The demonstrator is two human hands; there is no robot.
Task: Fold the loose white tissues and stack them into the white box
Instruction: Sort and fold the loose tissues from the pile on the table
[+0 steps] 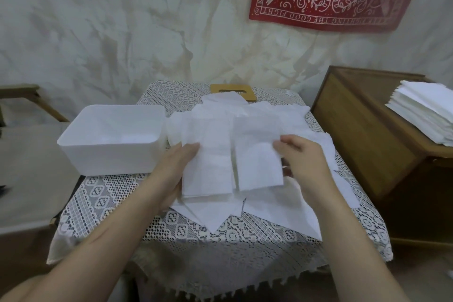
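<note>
- A small table is covered by a cream lace tablecloth (pixel 117 193) with openwork diamonds and a scalloped hem.
- The loose tissues (pixel 274 206), thin, matte and softly creased, are spread in an overlapping heap across the table top.
- Above the heap is a partly folded tissue (pixel 210 169), with two rectangular panels side by side and a narrow gap between them.
- The right hand (pixel 304 159) pinches the right panel's edge, thumb on top and fingers curled.
- The left hand (pixel 175 169) lies along the left panel's edge with fingers fairly straight (the thumb is hidden under the sheet, so whether it grips cannot be told).
- The white box (pixel 110 162), smooth plastic with rounded corners, sits open-topped at the table's left edge, just beside the heap.
- A flat wooden lid (pixel 220 88) with a slot pokes out behind the tissues.
- A squared stack of white tissues (pixel 426 110) rests on a wooden cabinet (pixel 355 135) to the right.
</note>
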